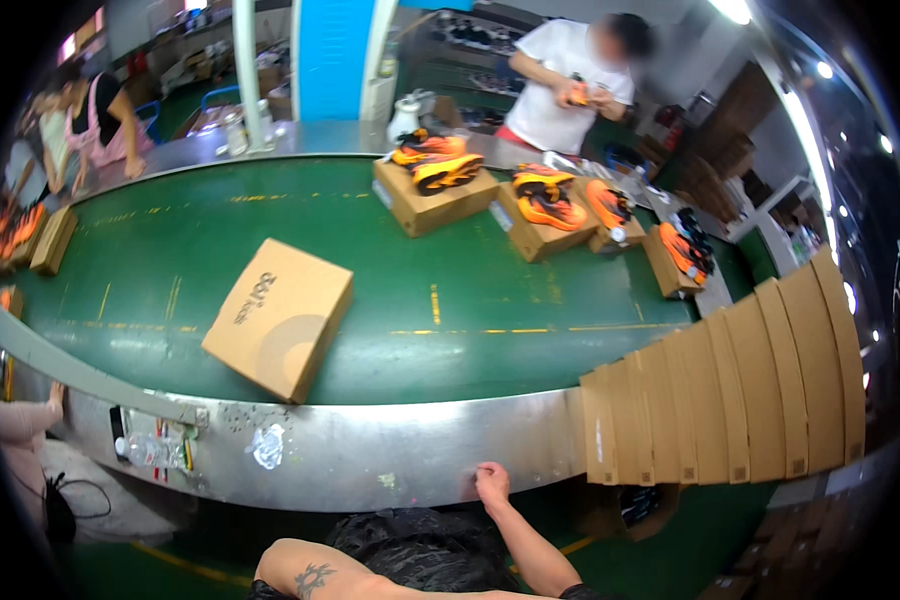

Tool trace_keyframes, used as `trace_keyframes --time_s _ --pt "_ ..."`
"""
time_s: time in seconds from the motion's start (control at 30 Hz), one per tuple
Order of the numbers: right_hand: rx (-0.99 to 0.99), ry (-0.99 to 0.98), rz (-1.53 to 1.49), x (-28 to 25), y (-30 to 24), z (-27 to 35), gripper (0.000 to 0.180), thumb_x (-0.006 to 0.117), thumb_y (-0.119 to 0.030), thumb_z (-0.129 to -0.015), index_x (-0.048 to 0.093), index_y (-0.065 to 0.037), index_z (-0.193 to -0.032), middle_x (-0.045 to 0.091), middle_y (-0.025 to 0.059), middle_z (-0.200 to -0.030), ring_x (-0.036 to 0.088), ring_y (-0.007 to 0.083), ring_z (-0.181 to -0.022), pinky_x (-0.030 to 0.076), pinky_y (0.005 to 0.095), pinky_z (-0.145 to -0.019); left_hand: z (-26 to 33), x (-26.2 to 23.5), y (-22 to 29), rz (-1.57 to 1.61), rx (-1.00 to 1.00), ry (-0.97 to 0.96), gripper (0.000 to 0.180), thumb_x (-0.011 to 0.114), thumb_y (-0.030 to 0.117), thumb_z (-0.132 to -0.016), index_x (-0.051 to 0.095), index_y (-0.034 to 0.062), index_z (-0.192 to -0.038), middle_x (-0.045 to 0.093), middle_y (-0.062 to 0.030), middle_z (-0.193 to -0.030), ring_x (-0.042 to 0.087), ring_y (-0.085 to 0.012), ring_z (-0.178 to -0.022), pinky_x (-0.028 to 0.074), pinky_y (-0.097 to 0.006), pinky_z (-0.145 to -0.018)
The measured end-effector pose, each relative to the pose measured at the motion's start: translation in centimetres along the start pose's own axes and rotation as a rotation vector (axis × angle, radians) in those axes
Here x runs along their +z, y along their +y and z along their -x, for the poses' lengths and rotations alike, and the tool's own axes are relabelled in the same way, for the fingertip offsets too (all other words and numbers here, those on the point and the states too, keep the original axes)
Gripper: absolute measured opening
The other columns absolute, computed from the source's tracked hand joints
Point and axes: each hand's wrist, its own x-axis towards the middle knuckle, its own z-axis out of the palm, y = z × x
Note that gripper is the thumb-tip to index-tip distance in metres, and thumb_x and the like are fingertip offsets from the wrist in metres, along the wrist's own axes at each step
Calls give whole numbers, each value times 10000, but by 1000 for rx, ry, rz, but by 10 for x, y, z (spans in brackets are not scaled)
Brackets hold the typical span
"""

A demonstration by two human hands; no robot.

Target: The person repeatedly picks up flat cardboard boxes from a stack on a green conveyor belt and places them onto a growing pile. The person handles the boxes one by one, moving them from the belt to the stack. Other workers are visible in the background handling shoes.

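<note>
My right hand (491, 484) rests on the metal ledge (355, 455) at the front of a green conveyor belt (390, 290). Its fingers are curled in, and nothing shows in them. My left forearm crosses low in front of my body toward the right; the left hand lies outside the picture. On the belt, ahead and to the left, a closed brown shoebox (280, 318) lies turned at an angle. Right of my right hand, several brown cardboard boxes (710, 395) stand packed in a leaning row.
Orange-and-black sneakers (550, 200) sit on boxes along the belt's far side. Across it, a person in a white shirt (567, 85) handles something small and orange. A plastic bottle (145, 450) lies on the ledge at left, below a grey rail (80, 365). Other people stand far left.
</note>
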Motion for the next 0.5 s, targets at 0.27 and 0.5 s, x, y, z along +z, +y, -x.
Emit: trace_keyframes --time_s 0.27,0.5 --pt "100 21 18 10 -9 2 186 615 -108 -820 670 -22 -975 676 100 -811 646 186 -708 526 337 -655 40 -147 119 -196 -184 64 400 379 267 -1052 631 1 -892 681 -159 -903 679 -221 -826 485 -328 -696" --pt "-63 -399 -276 91 -126 46 225 580 -138 -959 571 -25 -1153 631 72 -1040 624 146 -915 523 275 -759 160 -400 132 -1745 -898 856 584 653 255 -924 430 -47 -1372 490 -236 -1377 486 -342 -1275 387 -399 -1068"
